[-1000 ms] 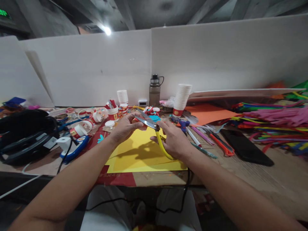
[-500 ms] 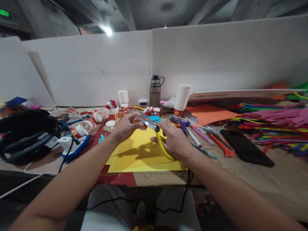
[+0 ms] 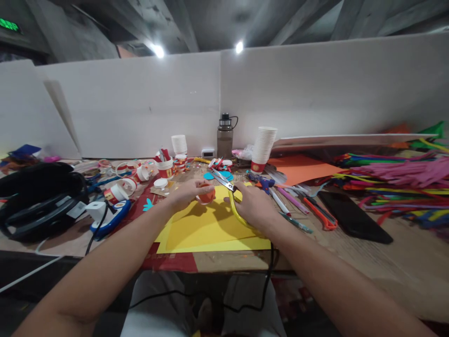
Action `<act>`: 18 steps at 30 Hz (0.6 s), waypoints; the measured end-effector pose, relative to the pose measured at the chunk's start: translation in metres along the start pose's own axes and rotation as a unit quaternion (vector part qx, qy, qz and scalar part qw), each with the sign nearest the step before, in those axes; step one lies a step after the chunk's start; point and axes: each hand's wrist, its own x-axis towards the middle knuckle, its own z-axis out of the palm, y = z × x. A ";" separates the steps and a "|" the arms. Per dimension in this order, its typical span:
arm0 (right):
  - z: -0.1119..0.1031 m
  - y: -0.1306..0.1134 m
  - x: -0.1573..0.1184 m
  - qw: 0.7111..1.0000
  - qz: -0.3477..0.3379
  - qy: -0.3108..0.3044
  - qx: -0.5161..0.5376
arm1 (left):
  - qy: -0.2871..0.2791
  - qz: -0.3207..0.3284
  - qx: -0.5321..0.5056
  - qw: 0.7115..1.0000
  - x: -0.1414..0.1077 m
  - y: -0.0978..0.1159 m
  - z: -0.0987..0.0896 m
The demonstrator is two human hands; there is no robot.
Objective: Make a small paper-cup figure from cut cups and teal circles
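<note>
My left hand (image 3: 189, 194) grips a small orange cup-like piece (image 3: 206, 194) between thumb and fingers, above the yellow paper sheets (image 3: 196, 234). Its exact kind is hard to make out. In my right hand (image 3: 250, 206) is a pair of scissors (image 3: 235, 213) with yellow handles, my fingers wrapped round them. The metal blades point up and to the left, apart from the orange piece, and look nearly closed. Just beyond the blade tips lie blue paper discs (image 3: 226, 175). A blue cut-out shape (image 3: 148, 205) rests left of the yellow sheets.
Behind stand a water bottle (image 3: 225, 138) and a tall stack of paper cups (image 3: 264, 147). To the right are a glue gun (image 3: 265, 182), pens, an orange cutter (image 3: 321, 214), a phone (image 3: 354, 217) and pipe cleaners (image 3: 403, 173). A power strip (image 3: 112, 220) lies left.
The scissor blades have come away from the piece in my left hand, which now shows its orange round side. My left hand has moved slightly lower and to the right.
</note>
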 end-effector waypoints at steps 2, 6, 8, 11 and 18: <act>0.002 0.003 0.002 0.999 0.028 -0.021 -0.023 | -0.005 -0.019 -0.006 1.000 0.002 -0.006 0.002; 0.003 0.007 0.003 0.997 0.033 -0.056 -0.031 | 0.031 -0.012 -0.094 0.995 0.007 -0.015 0.003; 0.004 0.008 0.003 0.997 0.024 -0.067 -0.029 | 0.065 -0.018 -0.137 0.988 0.009 -0.015 0.002; 0.008 0.009 0.004 0.997 0.005 -0.075 -0.021 | 0.095 -0.031 -0.180 0.979 0.010 -0.012 0.002; 0.012 0.013 0.006 0.998 -0.041 -0.028 -0.030 | 0.087 -0.033 -0.216 0.972 0.009 -0.011 0.007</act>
